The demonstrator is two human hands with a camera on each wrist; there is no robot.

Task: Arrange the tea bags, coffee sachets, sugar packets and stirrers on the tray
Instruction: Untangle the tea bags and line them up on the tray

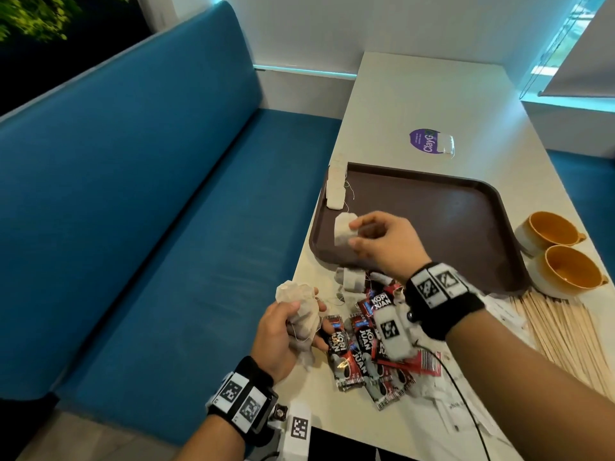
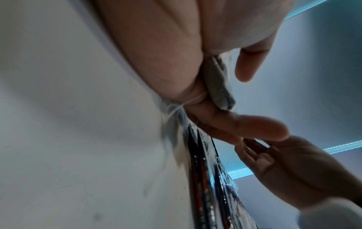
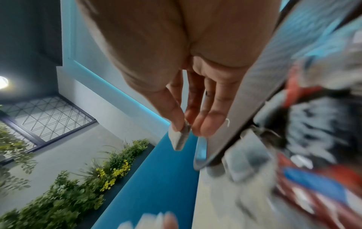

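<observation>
Head cam: I'm looking down and forward at the tray (image 1: 432,207) from its near side, mid-range. Left wrist cam sits almost on the tabletop near the tray, aimed up along the fingers. Right wrist cam hangs just above the tray's (image 3: 248,99) left edge. All three share the coffee sachets (image 1: 362,347).

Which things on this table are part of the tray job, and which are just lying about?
Job: tray; tea bags; coffee sachets; stirrers; sugar packets; right hand; left hand.
Lying about: two cups; purple sticker.
</observation>
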